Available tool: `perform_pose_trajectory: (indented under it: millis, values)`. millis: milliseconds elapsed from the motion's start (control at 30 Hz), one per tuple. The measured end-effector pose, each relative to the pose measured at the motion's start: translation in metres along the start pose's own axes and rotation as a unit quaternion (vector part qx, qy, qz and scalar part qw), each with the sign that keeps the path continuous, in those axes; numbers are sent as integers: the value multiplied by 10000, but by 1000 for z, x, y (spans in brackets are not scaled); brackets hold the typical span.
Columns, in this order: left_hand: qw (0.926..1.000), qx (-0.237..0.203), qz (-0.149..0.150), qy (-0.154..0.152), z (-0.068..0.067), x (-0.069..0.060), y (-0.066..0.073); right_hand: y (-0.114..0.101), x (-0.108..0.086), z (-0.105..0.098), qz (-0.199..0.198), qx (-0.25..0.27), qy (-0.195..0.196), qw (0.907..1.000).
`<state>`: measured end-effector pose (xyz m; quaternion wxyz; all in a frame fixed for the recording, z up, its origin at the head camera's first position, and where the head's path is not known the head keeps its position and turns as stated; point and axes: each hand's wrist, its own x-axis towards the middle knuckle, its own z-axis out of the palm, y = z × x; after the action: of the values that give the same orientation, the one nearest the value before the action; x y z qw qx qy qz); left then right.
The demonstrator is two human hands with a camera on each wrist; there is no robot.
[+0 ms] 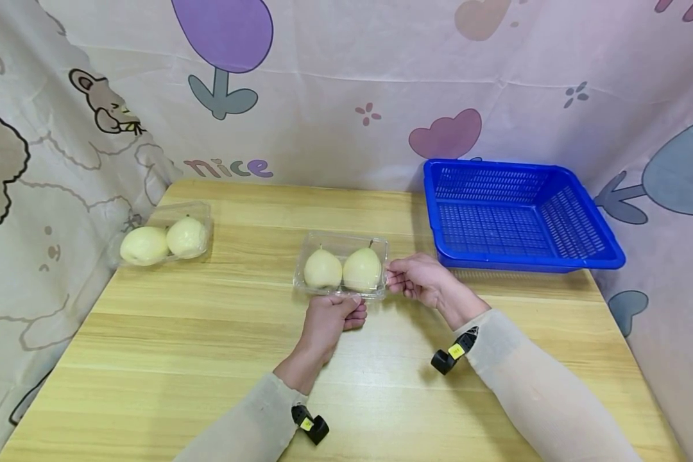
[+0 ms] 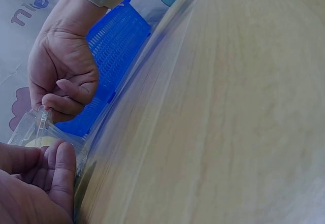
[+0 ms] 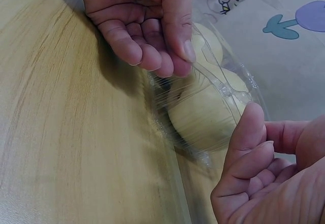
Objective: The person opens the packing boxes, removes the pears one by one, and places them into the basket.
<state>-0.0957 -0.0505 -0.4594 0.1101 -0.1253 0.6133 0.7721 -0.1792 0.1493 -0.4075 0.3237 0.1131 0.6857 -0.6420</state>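
A clear plastic box with two pale yellow pears lies mid-table. My left hand pinches its near edge between thumb and curled fingers. At the box's right end, my right hand pinches the rim. In the right wrist view both hands grip the lip of the box, with the pears visible through the plastic. The left wrist view shows the right hand and the left hand at the box corner.
A blue basket stands at the back right of the wooden table. Another clear box with two pears lies at the back left. Patterned cloth hangs behind and at both sides.
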Motion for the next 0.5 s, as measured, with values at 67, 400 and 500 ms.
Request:
perform_pose_trajectory:
  millis: [67,400,500]
  values:
    - [10000,8,1,-4,0,0,0,0,0,0,7,3,17,10000]
    - [10000,6,-19,2,0,0,0,0,0,0,-41,44,-52,10000]
    - [10000,20,-25,6,0,0,0,1,0,-1,-47,57,-69,9999]
